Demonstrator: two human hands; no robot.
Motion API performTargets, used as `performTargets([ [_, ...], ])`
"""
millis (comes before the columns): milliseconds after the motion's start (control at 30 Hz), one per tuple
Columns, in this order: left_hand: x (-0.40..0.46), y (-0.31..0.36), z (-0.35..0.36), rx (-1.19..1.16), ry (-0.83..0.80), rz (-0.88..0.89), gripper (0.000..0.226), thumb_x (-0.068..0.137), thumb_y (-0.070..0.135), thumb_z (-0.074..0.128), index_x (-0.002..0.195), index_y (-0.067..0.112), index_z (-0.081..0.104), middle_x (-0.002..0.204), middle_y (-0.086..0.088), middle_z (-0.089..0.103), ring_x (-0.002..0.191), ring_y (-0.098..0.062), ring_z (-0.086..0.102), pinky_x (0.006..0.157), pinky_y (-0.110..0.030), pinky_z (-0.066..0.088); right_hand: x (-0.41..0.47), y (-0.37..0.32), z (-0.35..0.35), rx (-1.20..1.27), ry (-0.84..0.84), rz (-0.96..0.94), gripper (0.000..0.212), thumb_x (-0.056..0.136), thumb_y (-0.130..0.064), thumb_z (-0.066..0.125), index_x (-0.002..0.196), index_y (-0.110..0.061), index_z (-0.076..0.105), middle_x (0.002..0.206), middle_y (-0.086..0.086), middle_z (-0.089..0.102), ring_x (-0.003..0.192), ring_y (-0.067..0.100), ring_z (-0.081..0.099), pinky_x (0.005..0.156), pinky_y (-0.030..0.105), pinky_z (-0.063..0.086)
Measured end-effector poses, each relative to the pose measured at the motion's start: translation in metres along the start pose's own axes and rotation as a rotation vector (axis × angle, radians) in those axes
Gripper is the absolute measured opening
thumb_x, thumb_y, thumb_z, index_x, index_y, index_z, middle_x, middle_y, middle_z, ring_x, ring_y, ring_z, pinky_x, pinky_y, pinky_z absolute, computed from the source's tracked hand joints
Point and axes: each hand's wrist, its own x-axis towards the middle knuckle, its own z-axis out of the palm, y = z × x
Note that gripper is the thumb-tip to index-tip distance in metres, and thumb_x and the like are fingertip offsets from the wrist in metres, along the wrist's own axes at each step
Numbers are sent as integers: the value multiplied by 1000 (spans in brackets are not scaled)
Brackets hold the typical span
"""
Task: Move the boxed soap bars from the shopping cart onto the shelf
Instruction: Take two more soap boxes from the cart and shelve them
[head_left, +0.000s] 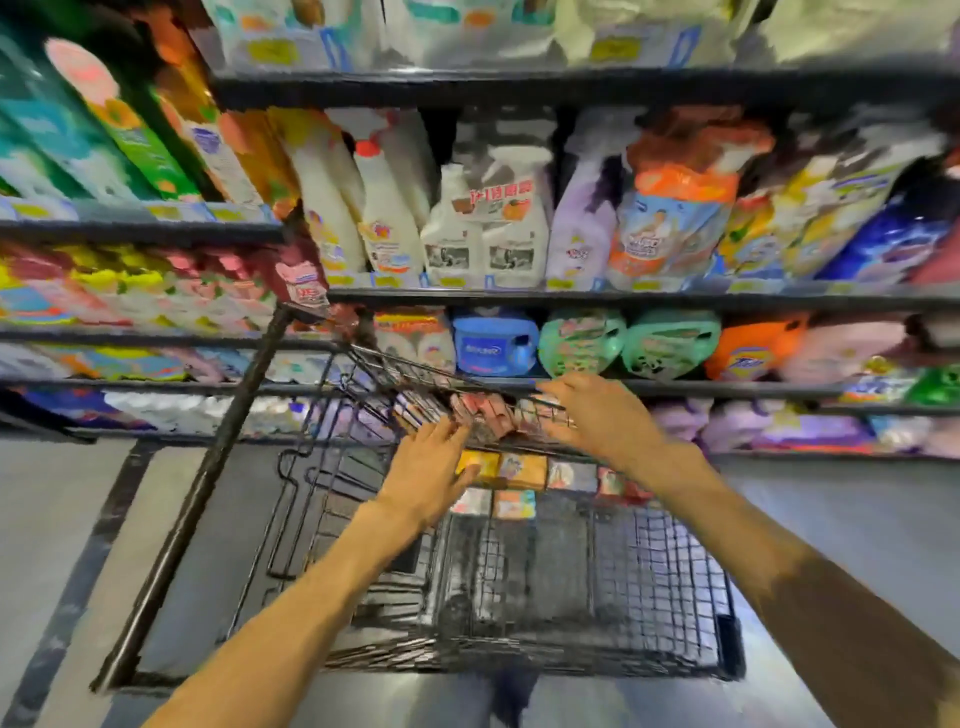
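Note:
A black wire shopping cart (675, 587) stands below me against the shelves. Several boxed soap bars (522, 470) lie in rows at its far end, yellow, orange and dark ones, with pinkish boxes (483, 410) stacked behind them by the front wall. My left hand (431, 470) reaches into the cart, fingers spread over the left end of the boxes. My right hand (597, 413) hovers over the right side of the stack, fingers curled down towards it. Motion blur hides whether either hand grips a box.
Store shelves (623, 299) rise ahead, packed with detergent bottles, refill pouches and tubs. More packed shelves stand to the left (140, 231). The cart's near half shows bare wire mesh. Grey floor lies on both sides of the cart.

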Motion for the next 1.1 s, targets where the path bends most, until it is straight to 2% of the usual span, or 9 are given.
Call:
performTargets([
  [133, 23, -22, 58, -11, -168, 44, 47, 98, 43, 49, 139, 20, 43, 131, -8, 49, 119, -32, 48, 91, -43, 44, 3, 2, 60, 21, -142, 104, 59, 90, -41, 62, 144, -24, 44, 126, 8, 57, 112, 33, 57, 83, 45, 52],
  [200, 35, -33, 91, -18, -240, 54, 45, 98, 40, 49, 138, 20, 43, 130, -8, 47, 118, -32, 49, 89, -42, 44, 7, 1, 98, 79, -162, 183, 48, 81, -36, 73, 124, -19, 62, 109, 9, 64, 97, 33, 64, 73, 41, 54],
  [267, 47, -44, 127, -35, -292, 47, 47, 98, 38, 50, 139, 18, 43, 135, -8, 47, 120, -33, 49, 91, -44, 44, 11, 0, 136, 137, -206, 292, 31, 84, -35, 68, 110, -18, 66, 102, 7, 65, 93, 31, 65, 74, 38, 55],
  [500, 94, -76, 257, -38, -479, -36, 55, 98, 30, 49, 149, 20, 31, 153, -8, 35, 139, -29, 37, 108, -44, 35, 30, 1, 274, 244, -336, 354, 43, 96, -37, 46, 137, -25, 51, 133, 0, 59, 113, 25, 61, 92, 39, 51],
  [633, 116, -87, 323, 37, -467, -17, 65, 91, 12, 60, 148, 18, 31, 149, -7, 38, 139, -27, 34, 112, -41, 31, 41, 2, 333, 233, -327, 267, 50, 93, -29, 62, 141, -23, 51, 138, 3, 56, 124, 25, 55, 101, 40, 45],
  [767, 127, -87, 360, 135, -456, 13, 88, 71, -5, 70, 147, 11, 29, 145, -10, 38, 137, -30, 35, 109, -42, 36, 48, 2, 373, 225, -281, 277, 52, 83, -28, 76, 131, -20, 59, 124, 6, 65, 111, 26, 65, 87, 40, 54],
  [900, 133, -87, 385, 163, -367, -38, 73, 78, 10, 72, 142, 13, 39, 133, -5, 49, 127, -26, 47, 97, -38, 45, 53, 4, 398, 247, -312, 270, 51, 99, -34, 54, 147, -22, 42, 147, 5, 47, 135, 24, 45, 107, 41, 41],
  [1000, 131, -85, 387, 180, -344, -28, 68, 82, 9, 63, 144, 8, 36, 136, -9, 48, 128, -28, 46, 98, -38, 42, 57, 7, 407, 235, -317, 283, 50, 99, -32, 53, 147, -22, 40, 148, 6, 47, 136, 23, 43, 108, 39, 42],
  [1100, 128, -85, 380, 137, -306, -26, 49, 84, 4, 57, 132, 6, 46, 128, -13, 55, 127, -33, 47, 98, -43, 42, 62, 6, 411, 226, -328, 307, 49, 99, -29, 52, 146, -21, 40, 147, 5, 47, 135, 24, 44, 108, 40, 42],
])
